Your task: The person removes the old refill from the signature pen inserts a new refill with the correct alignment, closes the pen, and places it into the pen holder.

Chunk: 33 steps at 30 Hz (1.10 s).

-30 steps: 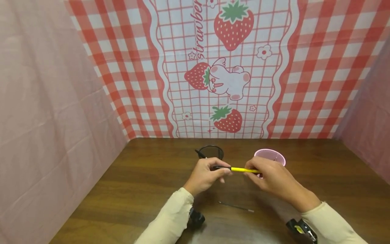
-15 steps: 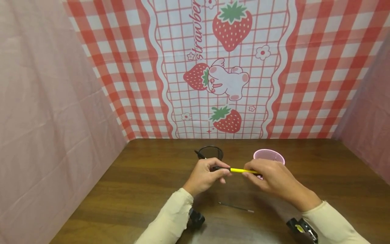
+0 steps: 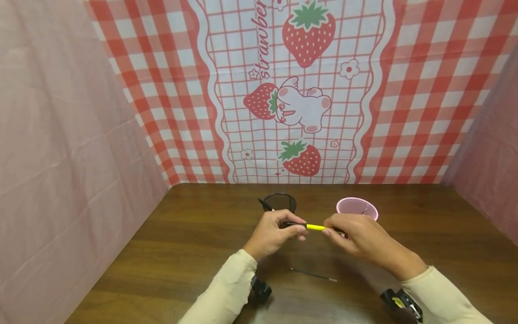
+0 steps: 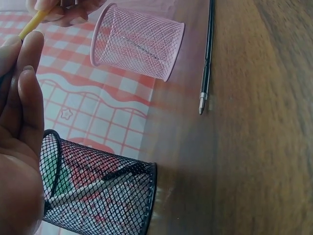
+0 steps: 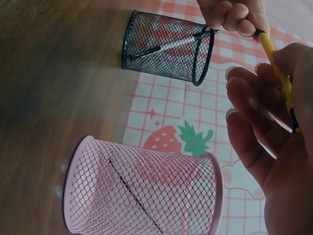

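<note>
Both hands hold one pen (image 3: 314,227) between them, level above the table. My left hand (image 3: 272,231) pinches its black end with thumb and fingertips. My right hand (image 3: 364,236) grips the yellow barrel between thumb and index finger; in the right wrist view the other fingers (image 5: 252,129) are spread loosely beside it. The pen's far end has a dark tip, seen by the right palm. Below the hands, a thin dark pen refill (image 3: 313,274) lies on the wooden table, its metal writing point (image 4: 202,104) clear in the left wrist view.
Behind the left hand stands a black mesh cup (image 5: 168,63) with a white-and-black pen (image 5: 178,44) leaning inside. A pink mesh cup (image 5: 146,147) behind the right hand holds a thin dark stick (image 5: 132,191). A strawberry-print cloth (image 3: 352,108) hangs at the table's back edge.
The right hand's fingers have shifted slightly along the barrel toward the left hand, so less yellow shows. The left hand and the refill have stayed put.
</note>
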Tool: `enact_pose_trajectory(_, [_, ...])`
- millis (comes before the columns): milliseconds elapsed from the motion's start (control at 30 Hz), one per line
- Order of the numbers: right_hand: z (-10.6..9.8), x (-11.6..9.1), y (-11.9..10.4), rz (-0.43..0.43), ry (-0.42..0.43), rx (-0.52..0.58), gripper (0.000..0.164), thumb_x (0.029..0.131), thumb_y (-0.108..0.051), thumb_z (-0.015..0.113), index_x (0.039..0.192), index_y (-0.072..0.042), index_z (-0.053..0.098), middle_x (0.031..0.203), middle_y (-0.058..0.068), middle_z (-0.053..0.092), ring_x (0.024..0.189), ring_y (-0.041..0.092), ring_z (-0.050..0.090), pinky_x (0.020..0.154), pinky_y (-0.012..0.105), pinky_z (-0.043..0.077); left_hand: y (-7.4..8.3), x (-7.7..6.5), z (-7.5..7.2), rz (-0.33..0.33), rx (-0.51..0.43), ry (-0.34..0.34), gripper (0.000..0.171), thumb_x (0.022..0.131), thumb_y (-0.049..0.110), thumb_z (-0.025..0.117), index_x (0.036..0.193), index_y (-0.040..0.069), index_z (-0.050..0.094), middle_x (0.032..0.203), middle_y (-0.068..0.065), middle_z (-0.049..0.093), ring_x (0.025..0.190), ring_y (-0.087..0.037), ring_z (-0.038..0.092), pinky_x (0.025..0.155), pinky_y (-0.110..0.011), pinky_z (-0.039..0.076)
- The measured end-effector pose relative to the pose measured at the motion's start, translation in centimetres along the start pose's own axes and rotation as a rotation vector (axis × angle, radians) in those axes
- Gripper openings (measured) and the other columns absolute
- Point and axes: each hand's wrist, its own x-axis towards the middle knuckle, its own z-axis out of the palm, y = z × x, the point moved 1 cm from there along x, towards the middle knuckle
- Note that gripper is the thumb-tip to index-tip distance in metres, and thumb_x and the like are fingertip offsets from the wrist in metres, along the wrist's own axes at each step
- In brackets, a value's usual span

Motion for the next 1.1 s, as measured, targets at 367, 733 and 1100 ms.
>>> enact_pose_trajectory(367, [-0.5,-0.16,0.17,0.035,-0.066,0.063,0.007,0.1,-0.024,0.065,0.095,-0.021,0.068,0.082,-0.022,0.056,0.07,-0.005,0.049,0.062,0.013,0.041,0.42,0.09,0.33,0.001,0.003,-0.007,0.015,0.093,-0.002,0.069,0.106,-0.008,0.07,0.091,-0.022,0.073,0.074,-0.015,0.073,0.073,-0.041,0.061])
enact_pose_trajectory(733, [-0.27,0.0,-0.16,0.081,-0.08,0.097,0.008,0.094,-0.013,0.071,0.094,-0.02,0.068,0.081,-0.021,0.057,0.07,-0.005,0.049,0.061,0.017,0.043,0.04,-0.06,0.15,0.008,-0.051,0.016,0.016,0.092,-0.002,0.07,0.106,-0.01,0.069,0.091,-0.023,0.073,0.072,-0.017,0.073,0.071,-0.047,0.061])
enact_pose_trajectory(1100, [-0.15,0.12,-0.42,0.107,-0.091,0.089,0.011,0.089,-0.009,0.074,0.092,-0.019,0.069,0.08,-0.023,0.057,0.069,-0.005,0.05,0.059,0.021,0.046,0.33,0.02,0.29,0.001,-0.138,0.051,0.02,0.092,0.002,0.071,0.106,-0.012,0.068,0.091,-0.023,0.073,0.072,-0.017,0.072,0.069,-0.045,0.062])
